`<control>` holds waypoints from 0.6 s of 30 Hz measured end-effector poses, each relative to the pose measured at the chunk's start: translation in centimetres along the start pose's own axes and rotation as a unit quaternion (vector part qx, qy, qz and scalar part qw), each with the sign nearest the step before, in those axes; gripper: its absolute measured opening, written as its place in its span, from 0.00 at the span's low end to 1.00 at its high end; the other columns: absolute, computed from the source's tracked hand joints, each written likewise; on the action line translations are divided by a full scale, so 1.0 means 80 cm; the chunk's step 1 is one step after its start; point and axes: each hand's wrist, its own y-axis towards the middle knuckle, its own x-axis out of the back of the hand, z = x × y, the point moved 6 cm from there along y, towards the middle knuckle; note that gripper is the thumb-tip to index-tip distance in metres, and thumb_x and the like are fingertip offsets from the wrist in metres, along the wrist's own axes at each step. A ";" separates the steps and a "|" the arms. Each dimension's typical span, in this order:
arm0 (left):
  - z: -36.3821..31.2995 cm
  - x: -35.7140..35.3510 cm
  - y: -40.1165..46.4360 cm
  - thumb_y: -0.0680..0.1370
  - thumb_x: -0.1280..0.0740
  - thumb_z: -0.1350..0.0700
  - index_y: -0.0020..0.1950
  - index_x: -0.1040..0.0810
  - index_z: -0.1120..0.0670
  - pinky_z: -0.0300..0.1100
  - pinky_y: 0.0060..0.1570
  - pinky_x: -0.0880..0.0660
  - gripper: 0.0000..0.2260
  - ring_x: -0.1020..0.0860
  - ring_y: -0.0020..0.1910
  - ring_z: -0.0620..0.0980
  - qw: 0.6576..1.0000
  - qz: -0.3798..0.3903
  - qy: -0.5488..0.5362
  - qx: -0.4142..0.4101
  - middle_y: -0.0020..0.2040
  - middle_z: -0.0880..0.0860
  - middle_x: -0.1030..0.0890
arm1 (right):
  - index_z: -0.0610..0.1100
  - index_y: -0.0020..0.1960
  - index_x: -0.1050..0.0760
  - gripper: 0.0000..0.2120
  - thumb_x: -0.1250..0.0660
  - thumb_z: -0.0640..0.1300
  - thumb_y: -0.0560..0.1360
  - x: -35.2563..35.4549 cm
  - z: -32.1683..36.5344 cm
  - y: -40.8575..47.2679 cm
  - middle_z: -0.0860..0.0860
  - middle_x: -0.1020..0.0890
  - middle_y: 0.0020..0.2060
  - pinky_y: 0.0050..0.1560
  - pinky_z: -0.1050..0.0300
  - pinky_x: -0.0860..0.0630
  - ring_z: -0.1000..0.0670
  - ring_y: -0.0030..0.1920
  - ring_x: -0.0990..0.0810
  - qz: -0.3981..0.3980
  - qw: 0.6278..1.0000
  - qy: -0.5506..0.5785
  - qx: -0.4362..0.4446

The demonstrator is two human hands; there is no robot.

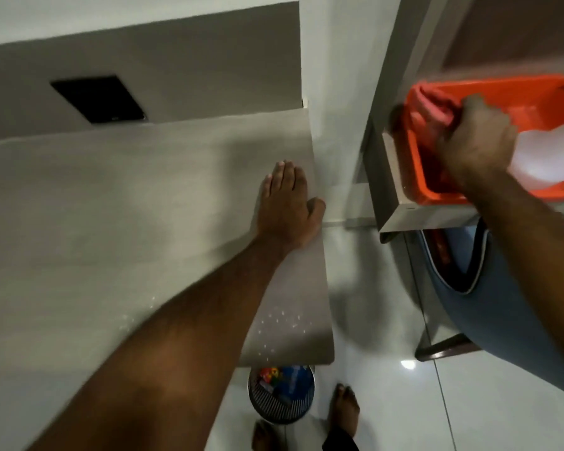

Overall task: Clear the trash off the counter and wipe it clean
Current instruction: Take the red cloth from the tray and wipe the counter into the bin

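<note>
Trash off the counter [95, 222] and into the bin [280, 395] at 6 o'clock, left hand [285, 206] flat, fingers together, right hand [476, 141] fisting the cloth [432, 107] at 2 o'clock, wiping undone.

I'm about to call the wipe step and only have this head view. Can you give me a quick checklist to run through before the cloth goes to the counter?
1. Cloth in hand: ok. The right hand is closed on the pink cloth at the orange tub.
2. Cloth clear of the tub: not ok; it is at the tub's rim.
3. Counter free of large trash: ok in the part that shows.
4. Crumbs gone: not ok. Small pale specks lie near the counter's right edge.
5. Left hand out of the wiping path: not ok; it rests flat on the counter.
6. Cloth damp: cannot tell.
</note>
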 end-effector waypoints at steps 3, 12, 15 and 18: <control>-0.003 0.030 -0.020 0.80 0.37 0.55 0.76 0.36 0.67 0.52 0.79 0.43 0.27 0.39 0.79 0.60 0.986 -0.057 -0.155 0.019 0.77 0.65 0.35 | 0.38 0.53 0.25 0.11 0.38 0.44 0.75 0.051 0.034 -0.071 0.38 0.19 0.46 0.48 0.46 0.26 0.41 0.46 0.23 -0.127 0.981 0.087 0.114; -0.039 0.018 -0.366 0.81 0.42 0.61 0.70 0.28 0.65 0.57 0.72 0.32 0.19 0.28 0.72 0.58 0.918 -0.288 -0.226 -0.153 0.67 0.63 0.23 | 0.43 0.34 0.31 0.07 0.39 0.36 0.70 -0.080 -0.108 -0.480 0.39 0.29 0.26 0.23 0.47 0.26 0.41 0.25 0.23 0.001 0.912 0.349 -0.214; -0.035 -0.082 -0.484 0.82 0.44 0.60 0.64 0.22 0.63 0.50 0.74 0.33 0.16 0.23 0.65 0.53 0.957 -0.160 -0.184 -0.156 0.62 0.59 0.18 | 0.41 0.32 0.32 0.10 0.34 0.41 0.69 -0.152 -0.175 -0.581 0.45 0.31 0.26 0.26 0.45 0.31 0.48 0.28 0.32 0.017 0.874 0.329 -0.359; 0.034 -0.205 -0.535 0.79 0.43 0.60 0.64 0.26 0.61 0.43 0.75 0.36 0.15 0.24 0.61 0.54 0.981 -0.032 -0.178 -0.076 0.61 0.55 0.24 | 0.46 0.38 0.23 0.09 0.30 0.51 0.70 -0.235 -0.205 -0.659 0.56 0.20 0.27 0.29 0.60 0.27 0.56 0.28 0.22 0.108 0.867 0.280 -0.397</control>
